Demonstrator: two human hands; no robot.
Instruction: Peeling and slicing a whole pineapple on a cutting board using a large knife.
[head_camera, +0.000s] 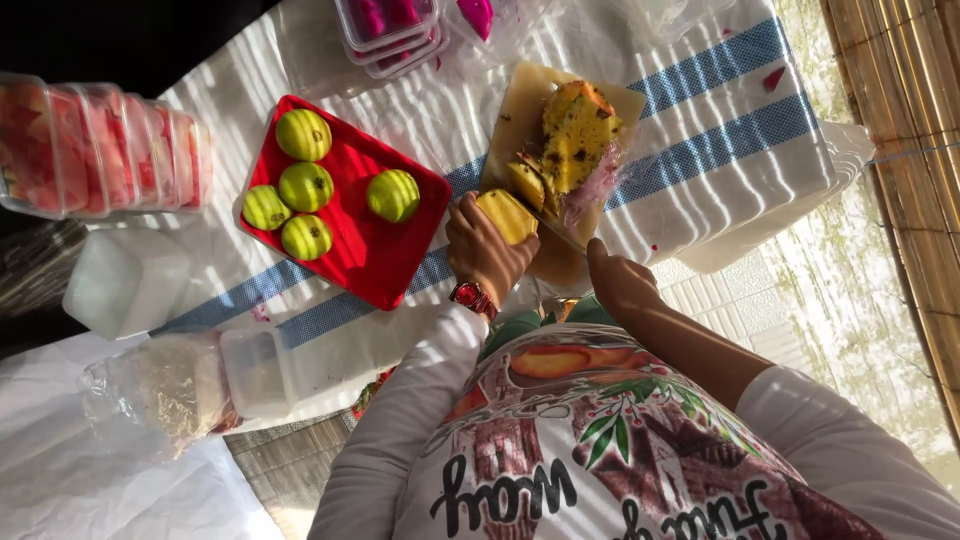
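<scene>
Item: yellow fruit piece (506, 215), at the near-left edge of the cutting board (520, 120). I see my left hand (482, 250) closed around it; right hand (618, 280) just right, grip unclear.

— Where does everything sit from your fingers (470, 225)?

— Your left hand's fingers wrap the fruit chunk (506, 214) at the near end of the cutting board (520, 110). Beyond them on the board lies the pineapple (578, 135).

— And beside them?

— The tray (365, 250) lies just left, carrying five round fruits (392, 195). Stacked tubs (100, 150) stand far left on the bench (720, 170); your right hand (620, 280) is just right.
</scene>
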